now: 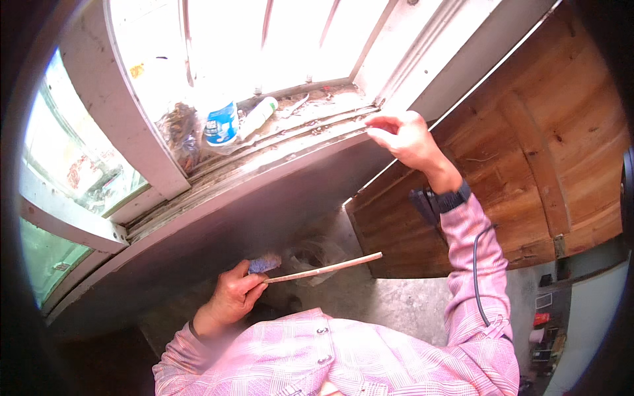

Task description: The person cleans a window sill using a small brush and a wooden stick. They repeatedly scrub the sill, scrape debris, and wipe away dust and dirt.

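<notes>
My left hand (229,299) grips a thin pale stick (324,270), probably wood, pointing to the right. A fuzzy blue-purple cloth or pad (264,264) is held in the same hand, beside the stick's near end. My right hand (407,139) is raised at the right end of the window track (297,148). Its thumb and forefinger are curled with a gap between them, and no object shows there. The fingertips are close to the track's edge; whether they touch it is unclear. Dirt and crumbs lie along the grooves of the track.
On the sill stand a blue-and-white container (221,126) and a white tube (258,118), beside a bag of brown matter (181,128). A sliding window frame (124,99) is at left. A wooden door (520,163) stands at right. Below, a clear plastic bag (317,257) lies near the wall.
</notes>
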